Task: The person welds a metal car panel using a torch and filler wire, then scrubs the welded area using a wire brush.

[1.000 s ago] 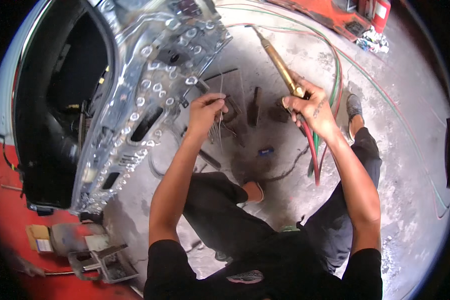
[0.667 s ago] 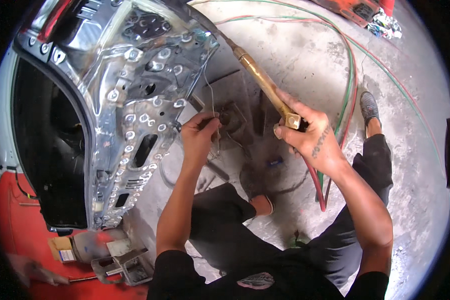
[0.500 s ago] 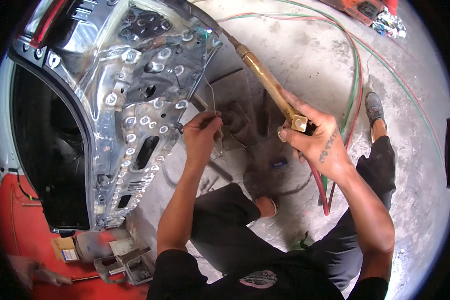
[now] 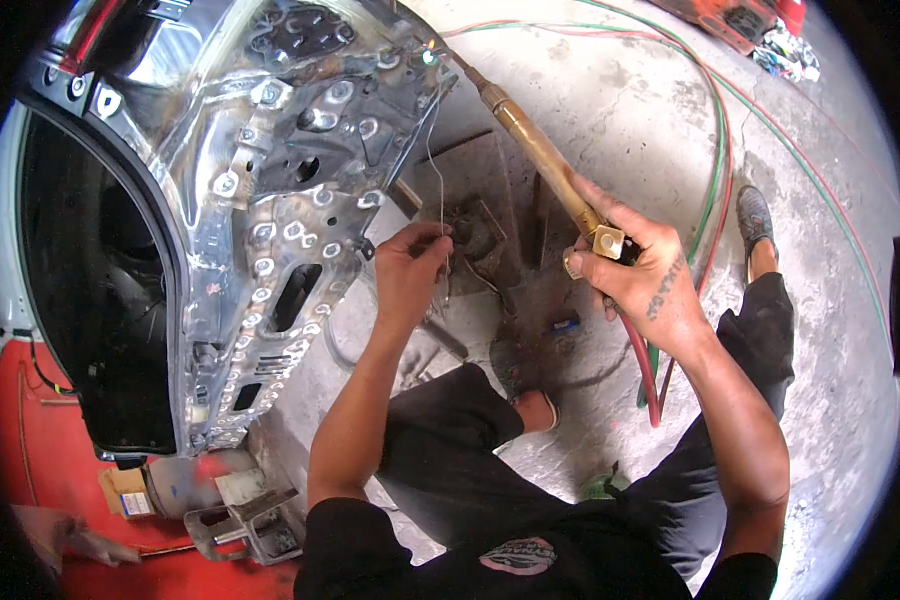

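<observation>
My right hand (image 4: 650, 285) is wrapped round the valve end of a brass gas welding torch (image 4: 542, 160). The torch's dark neck curves up past the corner of a bare metal car body panel (image 4: 355, 150), and its tip is hard to make out. A small bright glow (image 4: 429, 56) shows at that corner. Between the thumb and fingers of my left hand (image 4: 408, 275), beside the panel's lower right edge, is a thin welding rod (image 4: 434, 165). It is bent and reaches up toward the glow.
Green and red hoses (image 4: 715, 160) run from the torch across the concrete floor (image 4: 820, 300). A metal clamp-like fixture (image 4: 260, 515) and a small cardboard box (image 4: 125, 493) lie at the lower left on a red surface (image 4: 15, 440). Red parts (image 4: 735, 20) are at the far right.
The panel, torch and both hands sit slightly shifted in the picture. The bright glow at the panel's corner looks a little bigger. Both grips are the same.
</observation>
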{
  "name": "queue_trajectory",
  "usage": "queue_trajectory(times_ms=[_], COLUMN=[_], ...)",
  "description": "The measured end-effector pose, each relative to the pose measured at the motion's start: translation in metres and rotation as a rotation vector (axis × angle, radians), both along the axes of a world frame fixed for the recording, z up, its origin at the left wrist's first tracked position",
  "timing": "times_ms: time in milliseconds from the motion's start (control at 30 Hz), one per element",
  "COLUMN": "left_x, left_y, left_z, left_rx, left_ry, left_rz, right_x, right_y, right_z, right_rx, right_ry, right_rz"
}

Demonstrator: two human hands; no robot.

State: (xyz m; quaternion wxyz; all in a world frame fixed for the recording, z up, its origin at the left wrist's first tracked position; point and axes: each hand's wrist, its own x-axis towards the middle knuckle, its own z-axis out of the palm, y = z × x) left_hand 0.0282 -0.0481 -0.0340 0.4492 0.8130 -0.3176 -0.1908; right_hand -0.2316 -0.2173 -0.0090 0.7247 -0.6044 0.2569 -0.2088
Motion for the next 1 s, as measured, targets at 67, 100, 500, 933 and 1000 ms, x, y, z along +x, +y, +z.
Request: queue_trajectory(times_ms=[67,100,500,933,1000], left_x=[0.003,0.004,0.008,0.007,0.005], left_y=[0.001,0.001,0.008,-0.002,-0.003], left_z=[0.0,0.001,-0.003,-0.003,-0.001], left_rx=[0.001,0.002,-0.053,-0.035,-0.052], left_ry=[-0.017,-0.035,0.011,-0.013,0.004], left_rz=[-0.014,-0.027,0.007,0.012,0.021], right_x=[-0.001,-0.002,-0.007,-0.01,-0.01], right_y=[0.0,-0.001,-0.007,-0.013,-0.014], right_z=[0.001,0.002,0.0,0.0,0.001], right_rx=[0.006,0.019,0.053,0.094,0.097], right_ry=[-0.008,-0.008,-0.007,-0.088,-0.09], right_rz=[-0.008,-0.001,0.016,-0.004,-0.009])
